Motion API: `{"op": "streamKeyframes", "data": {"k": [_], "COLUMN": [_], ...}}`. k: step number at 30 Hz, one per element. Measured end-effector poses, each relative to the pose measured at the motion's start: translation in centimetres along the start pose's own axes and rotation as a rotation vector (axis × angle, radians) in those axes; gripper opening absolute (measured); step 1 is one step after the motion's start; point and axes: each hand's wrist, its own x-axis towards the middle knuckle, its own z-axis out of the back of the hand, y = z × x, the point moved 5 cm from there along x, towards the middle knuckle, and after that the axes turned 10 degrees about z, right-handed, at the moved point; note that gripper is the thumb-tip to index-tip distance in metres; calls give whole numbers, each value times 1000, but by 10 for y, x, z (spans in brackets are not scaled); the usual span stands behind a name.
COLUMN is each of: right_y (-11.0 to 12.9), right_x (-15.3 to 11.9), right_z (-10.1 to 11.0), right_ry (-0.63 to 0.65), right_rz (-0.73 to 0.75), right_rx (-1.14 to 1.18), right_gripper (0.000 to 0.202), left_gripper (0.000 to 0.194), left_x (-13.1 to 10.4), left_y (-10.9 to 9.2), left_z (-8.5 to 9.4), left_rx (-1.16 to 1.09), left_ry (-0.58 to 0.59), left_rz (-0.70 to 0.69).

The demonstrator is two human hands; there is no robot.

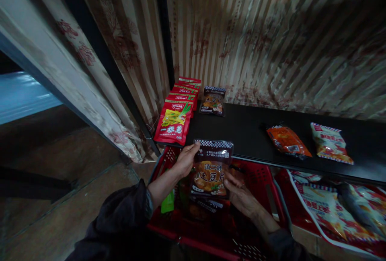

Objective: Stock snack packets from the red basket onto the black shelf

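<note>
Between my two hands is a dark potato chip bag [212,168] with a checkered top band, its front facing me, above a red plastic basket [259,176]. My left hand [185,160] grips its upper left edge, thumb on the front. On its lower right side, my right hand [241,194] has closed its fingers around the edge. Inside the basket, partly hidden under the held bag, lie another dark chip bag [199,208] and a bright green packet [168,202].
A black shelf [238,128] runs behind the basket. Red snack packets [174,122] stand in an overlapping row at its left end, beside a matching dark chip bag [212,101]. Farther right lie an orange packet [288,140] and a white-red packet [331,142]. Another container [297,196] holds several bags.
</note>
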Motion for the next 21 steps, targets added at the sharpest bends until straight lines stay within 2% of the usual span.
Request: {"op": "streamKeyframes", "data": {"k": [4,8,11,14,18,21], "right_y": [-6,6,22,32,31,30], "right_x": [-1,4,10,15,17,16], "right_z": [-2,0,5,12,26,33], "right_ry": [5,-32,-102,-193,-309,-350], "right_rz": [-15,88,193,229,209,214], "right_rx": [3,-44,-73,-72,-82,-88], "right_gripper": [44,43,43,42,36,35], "left_gripper": [50,53,54,55,55,55], "left_x": [0,0,-1,-2,-6,-11], "left_y": [-3,-2,3,12,21,22], "left_z": [2,3,2,-2,-10,-15], "left_rx": [26,60,101,132,146,133], "left_ry": [-3,-10,-20,14,82,120], "left_rz": [-2,9,29,67,116,128]}}
